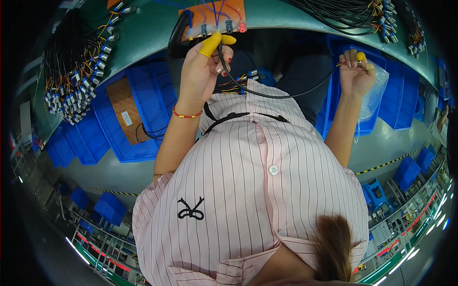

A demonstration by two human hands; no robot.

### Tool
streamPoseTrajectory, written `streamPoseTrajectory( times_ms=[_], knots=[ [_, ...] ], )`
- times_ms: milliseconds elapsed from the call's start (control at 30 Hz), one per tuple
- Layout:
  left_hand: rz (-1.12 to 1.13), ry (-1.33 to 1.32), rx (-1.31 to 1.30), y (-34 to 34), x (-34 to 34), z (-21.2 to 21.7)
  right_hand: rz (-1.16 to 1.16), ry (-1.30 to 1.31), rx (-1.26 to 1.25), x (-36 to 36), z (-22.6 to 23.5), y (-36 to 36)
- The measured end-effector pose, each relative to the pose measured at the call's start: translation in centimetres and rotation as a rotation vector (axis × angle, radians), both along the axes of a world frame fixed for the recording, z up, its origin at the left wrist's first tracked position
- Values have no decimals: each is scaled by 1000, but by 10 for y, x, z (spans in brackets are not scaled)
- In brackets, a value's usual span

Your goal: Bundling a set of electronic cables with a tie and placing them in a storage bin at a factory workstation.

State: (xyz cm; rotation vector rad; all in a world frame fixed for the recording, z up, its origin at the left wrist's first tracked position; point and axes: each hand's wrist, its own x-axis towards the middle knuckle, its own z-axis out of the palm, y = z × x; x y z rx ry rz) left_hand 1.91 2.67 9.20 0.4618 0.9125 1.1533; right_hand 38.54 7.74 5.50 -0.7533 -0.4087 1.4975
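Observation:
My left hand (200, 71) wears yellow finger cots on the thumb and a finger. It is closed around one end of a black cable (267, 96), right at the near edge of an orange board (214, 10). Along that edge sit several small sockets in clear glue, with blue wires above and a red connector (242, 26). My fingers hide the cable's tip, so I cannot tell whether it touches a socket. The cable sags over my lap to my right hand (355, 78), closed on its other end, where thin yellow-orange wires (339, 64) show.
On the green table (143, 43), a heap of black cables with silver connectors (71, 90) lies left, and more cables (334, 14) lie right. A cable bundle (236, 85) rests at my lap. Blue bins (129, 148) stand below left; another bin (396, 95) stands right with a clear plastic bag (374, 95).

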Motion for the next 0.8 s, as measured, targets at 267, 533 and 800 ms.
streamPoseTrajectory(
  times_ms=[267,533,800],
  knots=[
    [54,16,37,-10,4,-10,-52,42,-12,12,1,-8],
    [-147,271,63,-37,20,15,-12,-51,188,41,15,-1],
    [-24,333,498,58,47,61,-224,-28,312,80,72,36]
  ],
)
